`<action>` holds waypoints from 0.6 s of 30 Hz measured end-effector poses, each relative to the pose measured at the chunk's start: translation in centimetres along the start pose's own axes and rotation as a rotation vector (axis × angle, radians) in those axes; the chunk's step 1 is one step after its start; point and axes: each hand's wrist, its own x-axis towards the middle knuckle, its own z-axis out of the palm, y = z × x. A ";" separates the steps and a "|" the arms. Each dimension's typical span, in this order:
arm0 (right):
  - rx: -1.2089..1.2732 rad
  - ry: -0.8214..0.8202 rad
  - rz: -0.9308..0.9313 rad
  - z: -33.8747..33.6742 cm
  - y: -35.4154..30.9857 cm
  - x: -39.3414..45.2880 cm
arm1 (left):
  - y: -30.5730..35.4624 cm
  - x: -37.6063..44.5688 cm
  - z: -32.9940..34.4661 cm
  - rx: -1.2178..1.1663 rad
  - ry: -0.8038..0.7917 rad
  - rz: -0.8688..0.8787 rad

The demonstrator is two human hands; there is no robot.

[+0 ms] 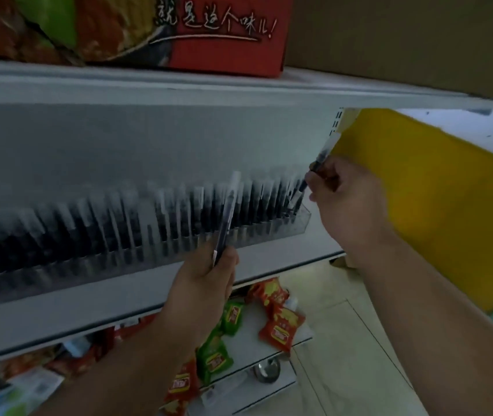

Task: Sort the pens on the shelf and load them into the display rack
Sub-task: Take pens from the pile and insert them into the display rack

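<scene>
A long clear display rack (300, 219) runs along the white shelf (59, 319), packed with several dark upright pens with pale caps (179, 211). My left hand (206, 280) grips one dark pen (228, 214) by its lower end, its cap pointing up in front of the rack's middle. At the rack's right end, my right hand (341, 187) pinches another dark pen (321, 156), tilted with its tip near the last slots. The picture is blurred, so single slots are hard to tell apart.
A red printed carton (227, 34) and a brown box (404, 40) sit on the shelf above. Red and green snack packets (278, 328) lie on the lower shelf. A yellow panel (437, 211) stands to the right, with pale floor tiles (344, 370) below.
</scene>
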 end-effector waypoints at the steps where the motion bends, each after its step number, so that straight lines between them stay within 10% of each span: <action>1: 0.006 -0.020 -0.012 0.2 0.9 0.8 | -0.1 0.1 0.7 0.011 0.024 0.011; 18: -0.131 -0.348 0.054 5.4 7.2 2.1 | -1.3 1.8 4.8 0.112 0.169 0.054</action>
